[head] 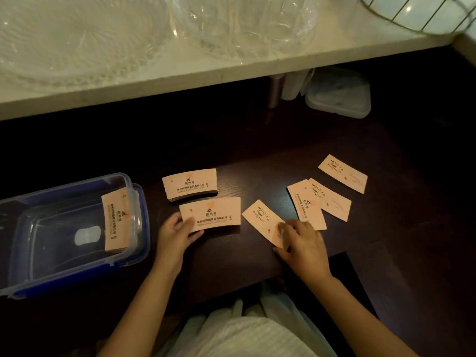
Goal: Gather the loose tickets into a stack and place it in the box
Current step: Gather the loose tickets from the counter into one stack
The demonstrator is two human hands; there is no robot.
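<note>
Pale pink tickets lie on a dark wooden table. My left hand (177, 234) pinches the left end of a small stack of tickets (213, 213). A thicker stack (190, 185) rests just behind it. My right hand (301, 243) presses its fingers on a single loose ticket (260, 219). Two overlapping tickets (309, 204) lie to the right of that, and one more ticket (343, 173) lies farther back right. The clear box with blue rim (140, 202) stands at the left, with a stack of tickets (117, 220) leaning inside against its right wall.
A pale counter (180, 70) overhangs the back of the table, carrying glass bowls (77, 39) and a wire basket (422, 14). Under it sit a metal post (274, 91) and a clear lidded container (338, 99). The table's front edge runs close to my body.
</note>
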